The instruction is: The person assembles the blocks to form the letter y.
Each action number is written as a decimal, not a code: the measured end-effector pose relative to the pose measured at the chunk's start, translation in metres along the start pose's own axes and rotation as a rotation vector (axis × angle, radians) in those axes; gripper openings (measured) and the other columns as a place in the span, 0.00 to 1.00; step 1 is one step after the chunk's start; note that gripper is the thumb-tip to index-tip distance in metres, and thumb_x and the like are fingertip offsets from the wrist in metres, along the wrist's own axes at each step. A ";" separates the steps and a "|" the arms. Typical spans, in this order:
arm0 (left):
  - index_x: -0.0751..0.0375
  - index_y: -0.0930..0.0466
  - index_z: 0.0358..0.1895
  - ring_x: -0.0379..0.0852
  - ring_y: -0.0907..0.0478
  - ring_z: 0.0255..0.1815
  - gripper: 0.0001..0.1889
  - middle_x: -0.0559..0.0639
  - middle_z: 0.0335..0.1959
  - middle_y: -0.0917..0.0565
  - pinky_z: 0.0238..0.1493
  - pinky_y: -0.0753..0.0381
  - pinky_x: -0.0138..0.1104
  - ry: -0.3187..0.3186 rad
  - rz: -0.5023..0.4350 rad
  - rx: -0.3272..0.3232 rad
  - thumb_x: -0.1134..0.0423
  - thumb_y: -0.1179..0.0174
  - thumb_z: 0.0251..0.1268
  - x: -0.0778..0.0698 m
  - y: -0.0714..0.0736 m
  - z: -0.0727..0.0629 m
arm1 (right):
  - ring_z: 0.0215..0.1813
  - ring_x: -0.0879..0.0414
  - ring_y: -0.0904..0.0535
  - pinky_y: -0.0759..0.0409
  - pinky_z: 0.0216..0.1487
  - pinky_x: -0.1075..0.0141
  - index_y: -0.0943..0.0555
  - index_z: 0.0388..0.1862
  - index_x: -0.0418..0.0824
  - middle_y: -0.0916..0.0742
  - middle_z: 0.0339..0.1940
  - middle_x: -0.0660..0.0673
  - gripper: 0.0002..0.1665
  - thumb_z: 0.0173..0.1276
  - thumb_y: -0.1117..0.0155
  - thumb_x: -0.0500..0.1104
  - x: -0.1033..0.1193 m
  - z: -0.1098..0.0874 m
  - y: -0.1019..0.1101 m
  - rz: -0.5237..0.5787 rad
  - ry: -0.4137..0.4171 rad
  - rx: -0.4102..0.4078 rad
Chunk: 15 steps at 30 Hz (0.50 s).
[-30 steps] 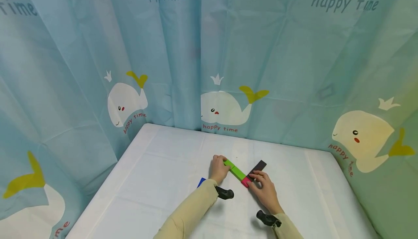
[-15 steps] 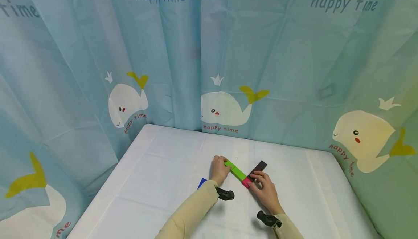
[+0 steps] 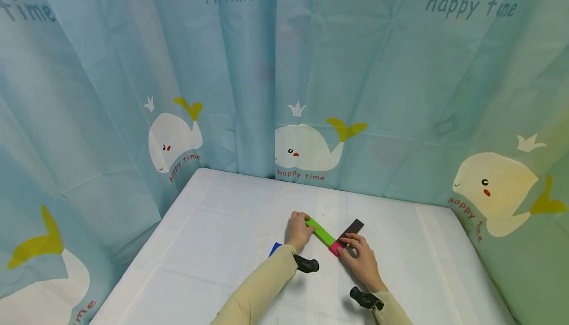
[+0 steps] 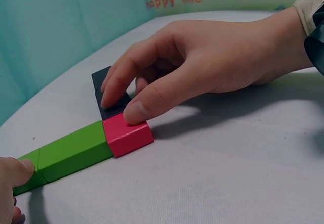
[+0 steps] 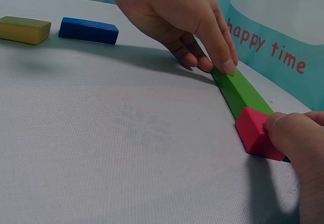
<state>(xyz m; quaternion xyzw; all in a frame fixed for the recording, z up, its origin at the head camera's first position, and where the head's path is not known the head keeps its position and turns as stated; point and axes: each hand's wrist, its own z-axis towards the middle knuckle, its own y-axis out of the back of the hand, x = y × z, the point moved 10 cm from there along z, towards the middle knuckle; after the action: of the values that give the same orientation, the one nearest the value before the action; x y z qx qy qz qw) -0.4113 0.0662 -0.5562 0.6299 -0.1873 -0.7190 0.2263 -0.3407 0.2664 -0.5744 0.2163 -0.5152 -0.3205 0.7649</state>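
Two green blocks lie end to end in a row; the nearer green block (image 4: 76,153) meets a pinkish-red block (image 4: 129,137) at the corner. A black block piece (image 4: 100,77) runs off from the red block at an angle, forming a V with the green row. My left hand (image 3: 300,230) pinches the far end of the green row, fingertips at its sides and top. Over the corner, my right hand (image 3: 362,261) has its thumb on the red block and its bent index finger on the black piece. Its other fingers curl behind, partly hidden.
A blue block (image 5: 88,30) lies left of the left forearm, partly covered by the sleeve in the head view. Beside it sits a yellow block (image 5: 25,30). The white-covered table (image 3: 213,201) is backed by a blue whale-print curtain (image 3: 249,68).
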 end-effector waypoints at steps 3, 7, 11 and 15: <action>0.66 0.18 0.43 0.51 0.26 0.45 0.13 0.55 0.42 0.26 0.49 0.24 0.40 0.006 0.001 0.003 0.70 0.30 0.55 0.001 -0.002 0.000 | 0.55 0.47 0.23 0.26 0.53 0.48 0.15 0.49 0.40 0.21 0.58 0.42 0.17 0.60 0.26 0.42 0.000 0.000 0.001 0.007 -0.004 0.006; 0.66 0.18 0.44 0.51 0.27 0.45 0.13 0.55 0.42 0.26 0.49 0.24 0.40 -0.001 0.005 -0.008 0.69 0.30 0.56 0.001 -0.002 0.000 | 0.55 0.47 0.23 0.26 0.53 0.47 0.15 0.48 0.39 0.20 0.58 0.42 0.17 0.60 0.26 0.42 0.001 -0.001 0.002 0.009 0.002 0.003; 0.66 0.19 0.46 0.50 0.26 0.44 0.13 0.55 0.42 0.26 0.48 0.24 0.39 -0.022 -0.015 -0.011 0.66 0.32 0.59 0.005 0.001 0.000 | 0.53 0.49 0.22 0.26 0.52 0.50 0.15 0.48 0.40 0.20 0.58 0.43 0.17 0.60 0.26 0.42 0.001 -0.001 0.003 0.005 -0.001 -0.003; 0.65 0.19 0.47 0.47 0.24 0.39 0.13 0.55 0.42 0.25 0.43 0.23 0.37 -0.106 -0.023 0.089 0.62 0.35 0.63 0.010 0.008 0.002 | 0.54 0.49 0.22 0.26 0.53 0.50 0.15 0.49 0.41 0.21 0.58 0.43 0.17 0.61 0.27 0.42 0.002 -0.001 0.002 0.001 0.007 0.003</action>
<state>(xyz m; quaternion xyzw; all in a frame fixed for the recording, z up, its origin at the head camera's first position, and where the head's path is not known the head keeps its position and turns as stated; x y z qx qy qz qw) -0.4134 0.0542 -0.5596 0.6026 -0.2236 -0.7448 0.1794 -0.3389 0.2661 -0.5717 0.2184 -0.5132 -0.3187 0.7664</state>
